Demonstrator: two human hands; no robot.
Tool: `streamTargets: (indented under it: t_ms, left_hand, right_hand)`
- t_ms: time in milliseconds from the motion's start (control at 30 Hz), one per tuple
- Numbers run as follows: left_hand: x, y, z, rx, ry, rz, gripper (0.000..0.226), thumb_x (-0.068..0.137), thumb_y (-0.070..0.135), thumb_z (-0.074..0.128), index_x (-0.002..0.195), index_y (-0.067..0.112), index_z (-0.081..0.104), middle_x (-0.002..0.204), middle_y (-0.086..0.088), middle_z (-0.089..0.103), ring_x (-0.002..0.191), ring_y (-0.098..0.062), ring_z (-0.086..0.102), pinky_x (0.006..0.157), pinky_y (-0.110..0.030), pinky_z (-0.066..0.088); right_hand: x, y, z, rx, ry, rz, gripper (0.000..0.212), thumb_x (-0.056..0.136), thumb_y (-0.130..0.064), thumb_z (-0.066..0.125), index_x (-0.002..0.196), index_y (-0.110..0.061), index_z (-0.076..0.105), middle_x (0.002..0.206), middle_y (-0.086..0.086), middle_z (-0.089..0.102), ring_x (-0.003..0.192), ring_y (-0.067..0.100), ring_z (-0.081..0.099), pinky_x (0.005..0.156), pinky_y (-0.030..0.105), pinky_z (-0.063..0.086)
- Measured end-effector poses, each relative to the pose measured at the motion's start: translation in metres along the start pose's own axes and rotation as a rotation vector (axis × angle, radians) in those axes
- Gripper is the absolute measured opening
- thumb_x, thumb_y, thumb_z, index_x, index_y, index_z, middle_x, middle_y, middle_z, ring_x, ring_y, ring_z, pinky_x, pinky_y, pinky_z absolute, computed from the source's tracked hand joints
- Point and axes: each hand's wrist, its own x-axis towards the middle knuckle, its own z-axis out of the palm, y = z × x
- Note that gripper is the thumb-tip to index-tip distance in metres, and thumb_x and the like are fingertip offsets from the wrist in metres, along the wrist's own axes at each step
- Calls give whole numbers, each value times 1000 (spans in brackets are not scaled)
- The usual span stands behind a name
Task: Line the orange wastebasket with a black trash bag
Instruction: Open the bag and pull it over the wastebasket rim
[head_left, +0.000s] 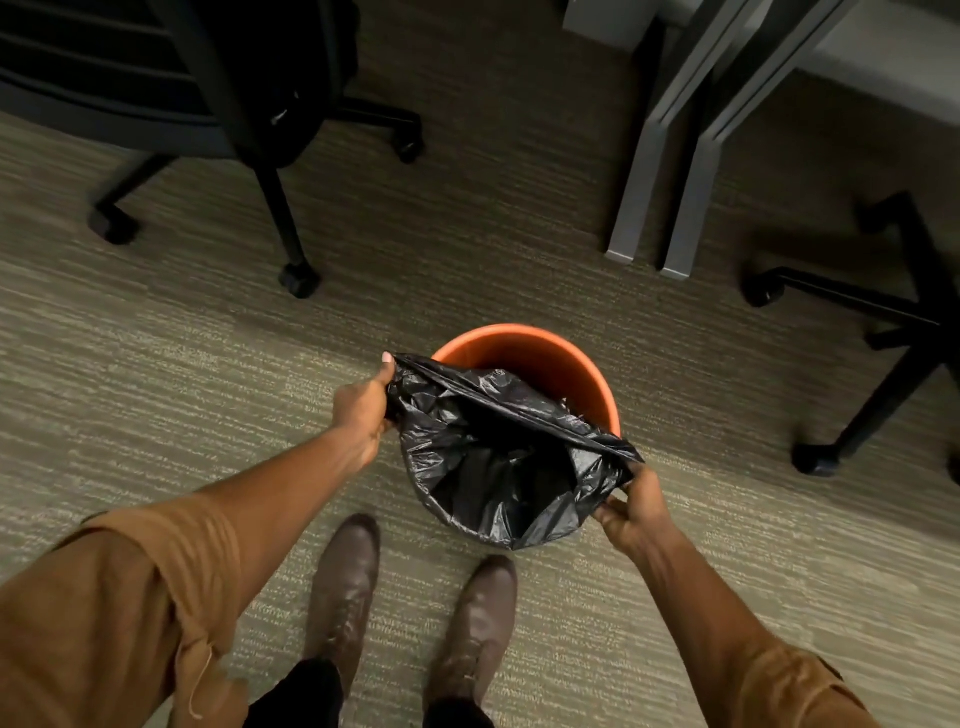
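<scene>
Bag mouth held open over the bin — hem not yet on the rim.

Left hand grip pinches the crinkled black plastic trash bag at 10 o'clock, right hand pinches at 4; the round orange plastic wastebasket stands on the carpet beneath. Best to lower the sack, then fold hem outward — no writing legible.

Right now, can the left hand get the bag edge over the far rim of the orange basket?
Probably yes. The left hand grips the black bag beside the orange wastebasket, whose far rim is bare with nothing in between.
</scene>
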Motion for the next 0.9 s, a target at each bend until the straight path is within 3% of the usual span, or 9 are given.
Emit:
streamTargets:
  t_ms: [100, 200, 333, 400, 467, 533, 667, 767, 900]
  left_hand:
    - [7, 8, 10, 55, 8, 18, 41, 99, 45, 75, 103, 4, 77, 105, -10, 82, 95, -27, 80, 89, -47, 67]
    - [17, 15, 16, 131, -45, -4, 37, 99, 43, 75, 109, 7, 79, 100, -7, 83, 83, -21, 78, 78, -39, 66]
    - [26, 21, 24, 263, -69, -37, 19, 98, 29, 78, 98, 10, 78, 99, -9, 82, 78, -22, 76, 69, -33, 59]
    - [30, 24, 26, 340, -51, 5, 17, 97, 25, 79, 93, 9, 78, 102, -11, 82, 84, -25, 76, 74, -34, 60]
    - [34, 28, 26, 394, -54, 49, 21, 96, 25, 80, 96, 4, 79, 103, -14, 83, 98, -32, 80, 89, -42, 64]
    - [35, 34, 28, 440, -53, 88, 30, 95, 28, 81, 103, -1, 79, 101, -14, 84, 103, -33, 80, 98, -46, 63]
    - [34, 41, 38, 565, -19, 198, 31, 95, 30, 82, 99, -1, 78, 96, -10, 83, 88, -25, 74, 89, -39, 60]
    - [38, 44, 43, 609, 3, 253, 23, 95, 28, 82, 93, 5, 79, 90, -4, 81, 86, -21, 73, 79, -34, 55]
    - [40, 47, 49, 633, -38, 275, 10, 97, 22, 80, 93, 12, 79, 94, -3, 81, 90, -19, 74, 85, -35, 59]
  right_hand:
    - [15, -18, 1, -20, 18, 17, 16, 105, -14, 50, 103, -9, 65, 93, 13, 67, 84, 27, 66, 67, 44, 66]
    - [30, -37, -1, -108, 67, 21, 7, 101, -11, 59, 100, -8, 66, 95, 13, 69, 84, 25, 68, 71, 43, 66]
    - [43, -63, -9, -367, 133, 49, 17, 96, -4, 70, 80, -7, 62, 75, 9, 58, 53, 15, 43, 34, 19, 42]
    - [49, -73, -13, -412, 116, 74, 20, 97, 1, 69, 80, -8, 63, 73, 7, 57, 43, 10, 43, 29, 13, 37]
    - [51, -80, -11, -358, 96, 59, 20, 96, 7, 68, 85, -10, 68, 76, 5, 63, 40, 4, 52, 33, 11, 42]
    - [50, -85, -4, -291, 92, 6, 24, 93, 13, 68, 89, -10, 72, 82, 6, 68, 53, 7, 63, 39, 11, 49]
    - [51, -93, 13, -193, 95, -59, 23, 95, 19, 62, 90, -1, 71, 98, 10, 69, 80, 17, 68, 42, 14, 54]
    - [55, -97, 24, -205, 118, -78, 18, 91, 19, 66, 87, 1, 71, 101, 12, 73, 78, 20, 69, 44, 17, 57]
    - [60, -96, 31, -280, 148, -162, 14, 83, 8, 83, 92, 3, 73, 102, 16, 78, 68, 20, 77, 60, 26, 61]
